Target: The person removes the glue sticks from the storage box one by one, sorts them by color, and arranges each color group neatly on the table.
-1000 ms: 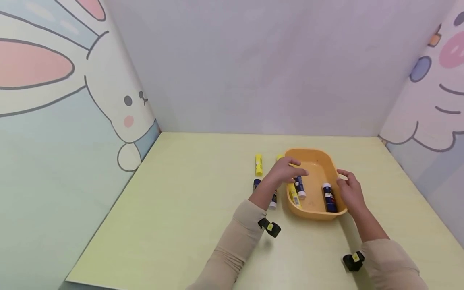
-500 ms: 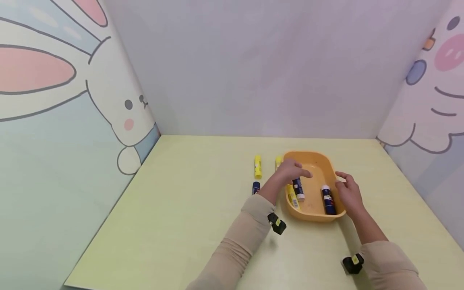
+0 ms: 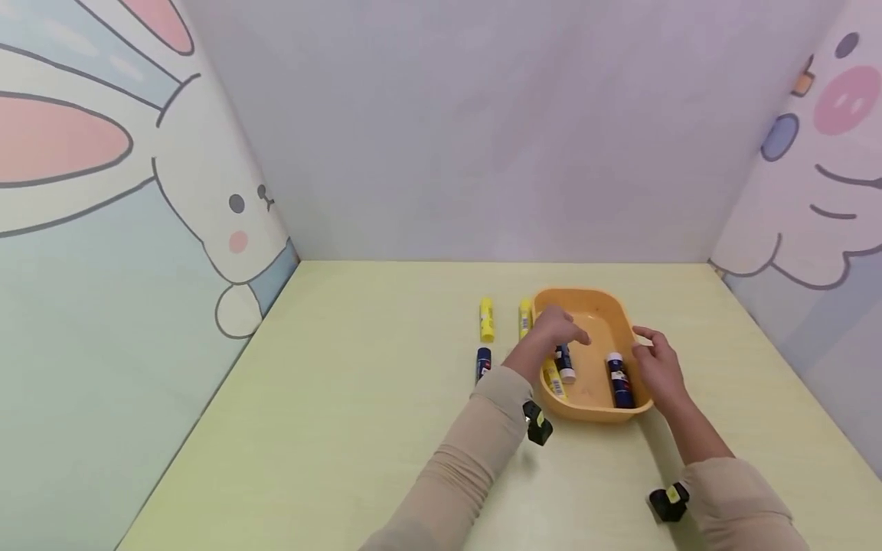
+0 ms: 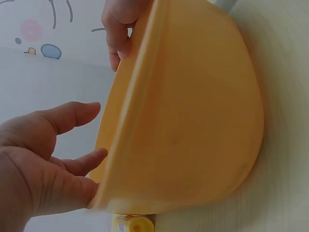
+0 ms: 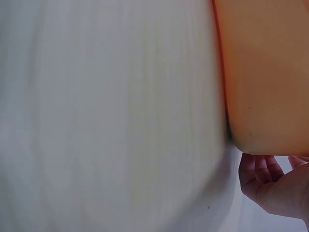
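An orange plastic basin (image 3: pixel 592 413) stands on the table, right of centre. Inside lie a yellow glue stick (image 3: pixel 554 381), a navy glue stick with a white end (image 3: pixel 566 364) and another navy one (image 3: pixel 620 381) near the right wall. My left hand (image 3: pixel 554 327) reaches over the left rim, its fingers spread; in the left wrist view they touch or nearly touch the rim, and nothing shows between them. With fingers outside and thumb at the rim, my right hand (image 3: pixel 660 367) holds the basin's right side. Its fingers (image 5: pixel 260 169) meet the wall in the right wrist view.
Left of the basin, two yellow glue sticks, one farther out (image 3: pixel 487 320) and one by the rim (image 3: pixel 525 317), lie on the pale table (image 3: pixel 310 398). A navy glue stick (image 3: pixel 484 363) is partly behind my left forearm. A grey wall (image 3: pixel 482 153) closes off the back.
My left hand and forearm have shifted slightly to the right over the basin's rim. A navy stick seen beside the left wrist is now hidden by the arm. My right hand keeps its place.
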The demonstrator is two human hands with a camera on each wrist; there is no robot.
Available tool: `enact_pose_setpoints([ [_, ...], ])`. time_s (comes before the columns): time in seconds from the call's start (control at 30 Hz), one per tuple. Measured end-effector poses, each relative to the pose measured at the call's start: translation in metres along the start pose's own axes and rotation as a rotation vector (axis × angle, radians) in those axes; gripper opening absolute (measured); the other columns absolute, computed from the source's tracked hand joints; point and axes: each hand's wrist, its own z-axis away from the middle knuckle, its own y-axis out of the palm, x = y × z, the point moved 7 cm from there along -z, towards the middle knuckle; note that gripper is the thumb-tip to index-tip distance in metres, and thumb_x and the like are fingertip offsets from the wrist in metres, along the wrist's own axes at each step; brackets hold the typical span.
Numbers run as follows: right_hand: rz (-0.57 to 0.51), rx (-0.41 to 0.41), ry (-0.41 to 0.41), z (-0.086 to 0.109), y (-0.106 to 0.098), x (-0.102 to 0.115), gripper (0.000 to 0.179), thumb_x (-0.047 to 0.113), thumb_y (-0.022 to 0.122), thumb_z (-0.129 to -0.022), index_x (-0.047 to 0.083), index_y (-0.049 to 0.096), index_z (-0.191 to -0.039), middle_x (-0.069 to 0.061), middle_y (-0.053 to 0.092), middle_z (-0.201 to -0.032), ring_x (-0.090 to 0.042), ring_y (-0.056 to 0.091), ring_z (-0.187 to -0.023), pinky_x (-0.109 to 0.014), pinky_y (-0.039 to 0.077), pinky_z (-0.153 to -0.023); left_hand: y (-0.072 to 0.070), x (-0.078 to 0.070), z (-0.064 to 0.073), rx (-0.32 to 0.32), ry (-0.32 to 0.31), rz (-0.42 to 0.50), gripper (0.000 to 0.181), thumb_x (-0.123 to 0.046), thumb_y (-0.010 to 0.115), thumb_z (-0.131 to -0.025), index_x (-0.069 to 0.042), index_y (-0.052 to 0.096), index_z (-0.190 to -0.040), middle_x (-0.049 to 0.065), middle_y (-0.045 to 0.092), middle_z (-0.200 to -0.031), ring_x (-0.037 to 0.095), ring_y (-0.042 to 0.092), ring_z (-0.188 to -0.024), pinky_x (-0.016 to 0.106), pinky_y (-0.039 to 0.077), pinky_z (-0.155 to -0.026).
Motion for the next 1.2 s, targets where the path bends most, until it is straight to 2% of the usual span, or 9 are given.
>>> enact_pose_setpoints([
  [0.3,-0.002,-0.001,0.0,0.0,0.002,-0.001,0.047,0.022,0.03,-0.1,-0.002,0.03,-0.14,-0.03,0.041,-0.124,-0.035,0.042,-0.104,-0.035,0.038,-0.074,0.006,0.005,-0.006,0.007,-0.026,0.061,0.049,-0.009,0.081,-0.069,-0.013,0.063,-0.114,-0.002,0.059,-0.104,0.016,0.056,-0.085,0.035,0.054,-0.065],
  [0.53,-0.001,0.005,0.007,0.002,0.004,0.0,0.047,0.021,0.03,-0.1,-0.001,0.029,-0.141,-0.029,0.04,-0.126,-0.034,0.042,-0.105,-0.035,0.038,-0.074,0.012,0.009,-0.011,-0.046,-0.083,0.042,0.046,-0.005,0.083,-0.066,-0.012,0.064,-0.108,0.001,0.057,-0.091,0.018,0.057,-0.068,0.029,0.053,-0.056],
  [0.7,-0.004,0.008,0.004,0.001,0.004,0.0,0.046,0.021,0.03,-0.1,-0.001,0.029,-0.141,-0.029,0.04,-0.126,-0.034,0.042,-0.104,-0.033,0.039,-0.073,0.016,0.009,-0.013,-0.055,-0.062,0.036,0.048,-0.001,0.083,-0.063,-0.012,0.066,-0.106,0.001,0.06,-0.09,0.017,0.057,-0.062,0.028,0.052,-0.055],
  [0.8,0.005,0.005,0.002,0.001,0.004,0.0,0.046,0.021,0.03,-0.1,-0.001,0.029,-0.141,-0.03,0.04,-0.126,-0.035,0.043,-0.104,-0.033,0.04,-0.073,0.019,0.01,-0.013,-0.037,-0.044,0.052,0.049,0.001,0.084,-0.062,-0.013,0.068,-0.107,0.0,0.061,-0.094,0.016,0.058,-0.062,0.027,0.052,-0.056],
  [0.93,0.002,0.006,0.007,0.0,0.003,0.0,0.047,0.02,0.029,-0.1,-0.001,0.029,-0.141,-0.03,0.038,-0.128,-0.038,0.042,-0.108,-0.039,0.04,-0.078,0.026,0.011,-0.01,0.027,-0.048,0.088,0.049,0.003,0.082,-0.064,-0.014,0.068,-0.107,0.0,0.059,-0.096,0.017,0.058,-0.068,0.03,0.053,-0.062],
  [1.1,-0.016,0.013,0.018,0.0,0.005,0.0,0.047,0.02,0.03,-0.1,-0.002,0.027,-0.141,-0.031,0.036,-0.13,-0.041,0.04,-0.112,-0.049,0.039,-0.087,0.034,0.009,-0.001,0.119,-0.07,0.11,0.043,0.004,0.081,-0.066,-0.011,0.068,-0.104,0.002,0.058,-0.088,0.019,0.059,-0.074,0.032,0.054,-0.066],
  [1.2,-0.019,0.013,0.022,0.001,0.006,0.0,0.047,0.02,0.03,-0.1,-0.001,0.027,-0.142,-0.031,0.036,-0.131,-0.042,0.04,-0.113,-0.051,0.038,-0.089,0.037,0.01,0.003,0.143,-0.094,0.157,0.042,0.005,0.08,-0.066,-0.009,0.068,-0.104,0.004,0.058,-0.082,0.018,0.059,-0.073,0.033,0.054,-0.066],
])
